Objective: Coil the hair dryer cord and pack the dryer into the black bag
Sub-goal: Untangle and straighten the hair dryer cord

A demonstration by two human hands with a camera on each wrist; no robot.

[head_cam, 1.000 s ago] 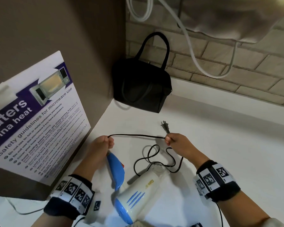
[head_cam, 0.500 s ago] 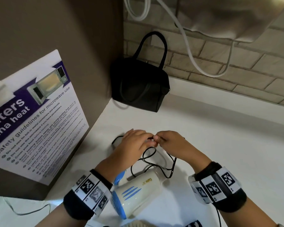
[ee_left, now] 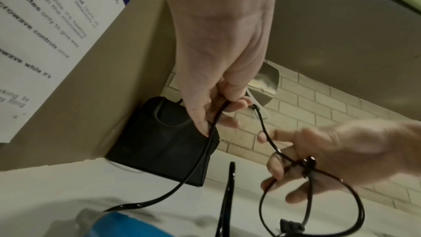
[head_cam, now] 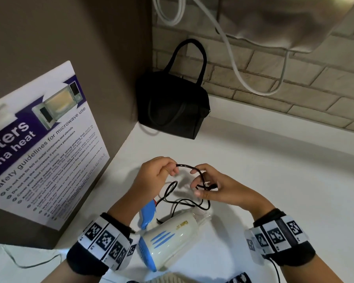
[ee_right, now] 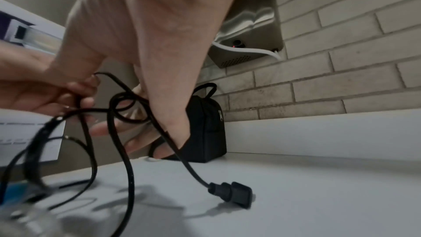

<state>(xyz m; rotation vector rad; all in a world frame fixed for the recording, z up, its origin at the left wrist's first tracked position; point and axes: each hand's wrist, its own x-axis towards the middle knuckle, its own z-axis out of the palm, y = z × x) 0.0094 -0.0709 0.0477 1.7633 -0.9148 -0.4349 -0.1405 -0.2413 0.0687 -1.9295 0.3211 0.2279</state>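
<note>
The white hair dryer (head_cam: 168, 240) with its blue handle (head_cam: 148, 213) lies on the white counter (head_cam: 274, 180), just in front of my wrists. Its black cord (head_cam: 184, 203) rises from it in loose loops. My left hand (head_cam: 170, 170) pinches the cord between thumb and fingers. A short arc of cord runs from there to my right hand (head_cam: 198, 186), where loops are wound round the spread fingers (ee_left: 275, 167). The plug (ee_right: 230, 194) hangs down to the counter below the right hand. The black bag (head_cam: 172, 107) stands upright in the corner behind the hands, handles up.
A microwave safety poster (head_cam: 41, 144) leans on the brown side wall at the left. The brick wall (head_cam: 294, 88) runs along the back, with a steel wall unit (ee_right: 248, 30) and a white cable (head_cam: 233, 68) above the bag. A thin cable (head_cam: 29, 264) lies at the near left.
A second ago my hands held the cord stretched straight between them. They came together, and now stand slightly apart with cord looped round the right fingers and the plug hanging below.
</note>
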